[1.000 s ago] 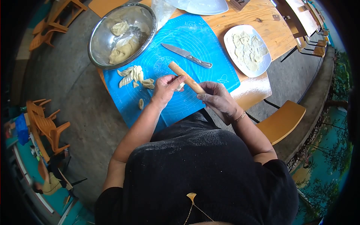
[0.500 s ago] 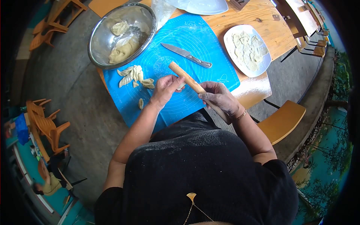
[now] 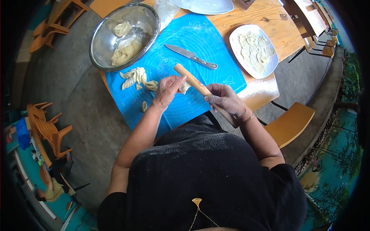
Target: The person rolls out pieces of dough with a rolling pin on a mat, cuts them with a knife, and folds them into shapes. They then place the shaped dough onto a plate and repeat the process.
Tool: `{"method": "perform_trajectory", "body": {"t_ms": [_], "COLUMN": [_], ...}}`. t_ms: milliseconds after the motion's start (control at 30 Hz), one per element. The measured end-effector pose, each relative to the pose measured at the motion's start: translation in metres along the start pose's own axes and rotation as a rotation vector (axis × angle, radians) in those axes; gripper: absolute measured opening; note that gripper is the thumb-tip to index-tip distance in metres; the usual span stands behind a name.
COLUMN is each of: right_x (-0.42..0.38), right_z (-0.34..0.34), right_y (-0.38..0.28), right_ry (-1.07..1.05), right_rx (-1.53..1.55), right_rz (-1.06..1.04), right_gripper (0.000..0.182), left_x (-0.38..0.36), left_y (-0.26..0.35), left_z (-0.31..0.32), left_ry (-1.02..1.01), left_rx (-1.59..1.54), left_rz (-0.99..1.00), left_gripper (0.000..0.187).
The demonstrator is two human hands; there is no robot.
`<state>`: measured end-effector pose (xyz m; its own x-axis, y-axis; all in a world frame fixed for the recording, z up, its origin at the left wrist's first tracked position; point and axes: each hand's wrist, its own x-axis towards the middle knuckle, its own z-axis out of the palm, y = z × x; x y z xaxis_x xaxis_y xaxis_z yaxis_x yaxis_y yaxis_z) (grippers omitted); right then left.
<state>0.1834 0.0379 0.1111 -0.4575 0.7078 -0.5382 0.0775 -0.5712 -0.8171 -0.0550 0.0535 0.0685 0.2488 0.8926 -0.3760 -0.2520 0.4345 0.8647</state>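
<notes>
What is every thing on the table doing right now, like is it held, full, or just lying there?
rolling pin: held tilted in the right hand.
small dough piece: pinched by the left hand, beside the pin.
knife: lying flat on the blue mat, untouched.
metal bowl: upright, holding dough lumps.
white plate: covered with flattened dough rounds.
cut dough pieces: piled loose on the mat.

Bare mat [image 3: 216, 57] right of knife [image 3: 190, 57]; dough pieces [image 3: 135, 78] crowd left.
</notes>
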Motion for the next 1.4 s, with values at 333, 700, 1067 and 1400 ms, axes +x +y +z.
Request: {"method": "perform_trajectory", "body": {"t_ms": [333,700,1067,1400], "right_x": [-0.002,-0.002,-0.008,-0.011], "right_z": [-0.004,-0.003,-0.014,-0.017], "right_y": [0.003,-0.002,0.001,0.002], "right_ry": [-0.143,0.004,-0.164,-0.143], "right_rx": [0.277,-0.034,0.282,0.231], "right_rz": [0.043,-0.030,0.063,0.037], "right_gripper": [0.033,0.033,0.032,0.032], "left_x": [0.003,0.003,0.002,-0.001], "left_y": [-0.001,0.007,-0.001,0.004], "left_z": [-0.007,-0.003,-0.005,-0.003], "left_ry": [-0.054,-0.177,-0.171,-0.136], "left_rx": [0.060,0.003,0.034,0.193], "left_rz": [0.005,-0.041,0.016,-0.080], "left_gripper": [0.033,0.032,0.026,0.026]}}
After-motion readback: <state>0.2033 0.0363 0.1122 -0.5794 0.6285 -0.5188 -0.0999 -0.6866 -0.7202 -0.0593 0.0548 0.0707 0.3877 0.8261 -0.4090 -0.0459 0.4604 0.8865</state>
